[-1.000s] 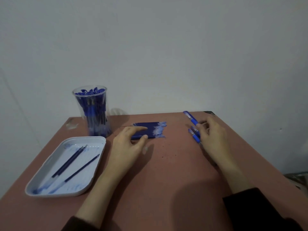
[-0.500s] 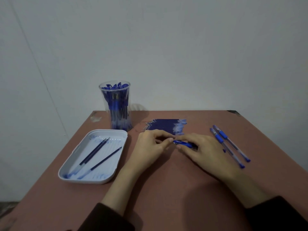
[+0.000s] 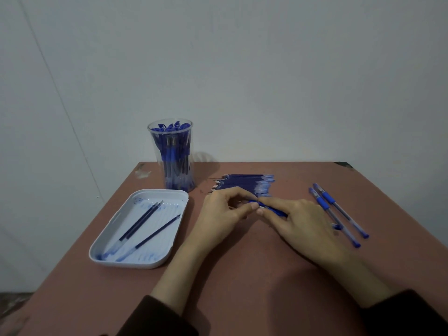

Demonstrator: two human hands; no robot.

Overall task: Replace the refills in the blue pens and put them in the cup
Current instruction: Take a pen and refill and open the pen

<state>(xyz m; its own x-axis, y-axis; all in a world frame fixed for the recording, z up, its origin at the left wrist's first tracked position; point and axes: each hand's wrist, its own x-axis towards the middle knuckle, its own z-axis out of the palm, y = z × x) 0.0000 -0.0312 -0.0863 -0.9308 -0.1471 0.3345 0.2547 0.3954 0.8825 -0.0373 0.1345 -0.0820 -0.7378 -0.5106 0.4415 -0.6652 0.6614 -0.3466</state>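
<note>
Both hands meet over the middle of the table on one blue pen (image 3: 271, 208). My left hand (image 3: 224, 215) pinches its tip end between thumb and fingers, and my right hand (image 3: 303, 221) grips its barrel. Behind them lies a row of several blue refills (image 3: 244, 183). Two more blue pens (image 3: 339, 212) lie side by side to the right of my right hand. A clear cup (image 3: 173, 155) packed with several blue pens stands at the back left.
A white tray (image 3: 114, 253) at the left holds three loose refills (image 3: 145, 226). The brown table (image 3: 242, 275) ends against a plain wall behind, and its left and right edges slant outward toward me.
My right hand has brought a pen from the right side to the centre, and my left hand has come off the refills to take its tip. The view has swung left.
</note>
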